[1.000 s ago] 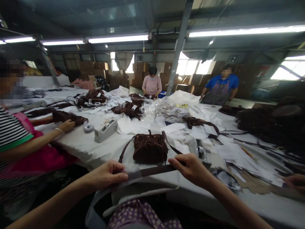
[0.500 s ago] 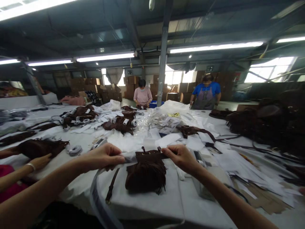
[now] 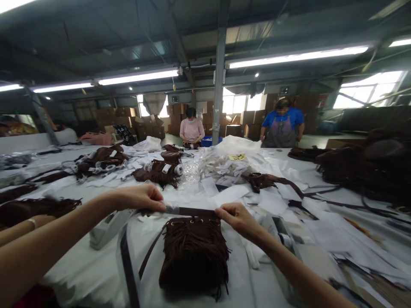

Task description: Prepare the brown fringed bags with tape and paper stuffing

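A dark brown fringed bag [image 3: 194,259] with small metal eyelets stands on the white-covered table in front of me. Just above its top edge, a brown strap [image 3: 197,211] is stretched level between my hands. My left hand [image 3: 141,199] pinches the strap's left part, where a pale translucent wrapping covers it. From there a wrapped length [image 3: 126,261] hangs down left of the bag. My right hand [image 3: 236,217] pinches the strap's bare right end between thumb and fingers. A thinner side strap [image 3: 150,252] slopes down from the bag's left side.
Grey box-like holders stand left [image 3: 107,229] and right [image 3: 284,248] of the bag. Brown fringed bags [image 3: 157,173], white paper sheets [image 3: 231,194] and a dark heap of bags [image 3: 362,158] cover the table. A co-worker's braceleted arm [image 3: 28,224] is at left; two people stand across.
The bag now appears larger and lower in view. The strap has risen clear of the bag's top and is stretched straight between my hands. The co-worker's hand has shifted left, partly behind my arm.
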Demonstrator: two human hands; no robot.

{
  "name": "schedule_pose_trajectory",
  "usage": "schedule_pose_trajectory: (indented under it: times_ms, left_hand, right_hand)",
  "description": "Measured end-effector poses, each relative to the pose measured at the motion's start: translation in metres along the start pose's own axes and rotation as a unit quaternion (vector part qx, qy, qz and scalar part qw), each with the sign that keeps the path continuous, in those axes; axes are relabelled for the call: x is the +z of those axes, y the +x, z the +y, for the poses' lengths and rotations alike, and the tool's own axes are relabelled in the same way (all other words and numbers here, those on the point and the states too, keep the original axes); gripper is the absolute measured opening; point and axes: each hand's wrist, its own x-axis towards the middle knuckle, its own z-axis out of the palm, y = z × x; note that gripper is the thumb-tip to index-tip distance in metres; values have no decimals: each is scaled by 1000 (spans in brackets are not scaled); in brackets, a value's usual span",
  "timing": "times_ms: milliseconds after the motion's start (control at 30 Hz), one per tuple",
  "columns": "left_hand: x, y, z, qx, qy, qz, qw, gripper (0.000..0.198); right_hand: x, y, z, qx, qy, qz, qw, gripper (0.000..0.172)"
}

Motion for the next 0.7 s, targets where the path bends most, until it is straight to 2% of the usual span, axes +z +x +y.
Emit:
schedule_pose_trajectory:
  times_ms: [67, 167, 233, 300, 367, 433, 500, 567, 633, 700]
  left_hand:
    - [0, 20, 0, 1, -1, -10, 1000, 41]
    - [0, 48, 15, 20, -10, -15, 1000, 40]
    - [-5, 58, 23, 29, -21, -30, 999, 37]
    - [-15, 61, 21, 32, -50, -61, 996, 32]
    - [-24, 59, 9, 36, -89, -94, 991, 29]
    - [-27, 59, -6, 38, -110, -123, 986, 27]
    - [-20, 64, -18, 41, -116, -155, 980, 27]
    - [-6, 72, -25, 42, -127, -187, 973, 30]
    - [10, 82, -27, 46, -154, -201, 966, 32]
    - [26, 90, -28, 45, -182, -211, 959, 33]
  right_hand:
    - [-2, 16, -9, 5, 4, -22, 1000, 42]
    - [-4, 46, -32, -7, 16, -55, 998, 39]
    - [-11, 61, -35, -27, 43, -44, 998, 38]
    - [-23, 66, -27, -31, 86, -2, 996, 40]
    - [-37, 63, -10, -7, 124, 24, 992, 42]
    - [-46, 56, 8, 26, 140, -1, 990, 41]
    - [-48, 52, 20, 49, 145, -45, 987, 39]
    - [-43, 53, 26, 56, 154, -59, 985, 39]
    - [-35, 58, 26, 65, 147, -58, 985, 39]
    - [-22, 64, 22, 81, 117, -84, 986, 39]
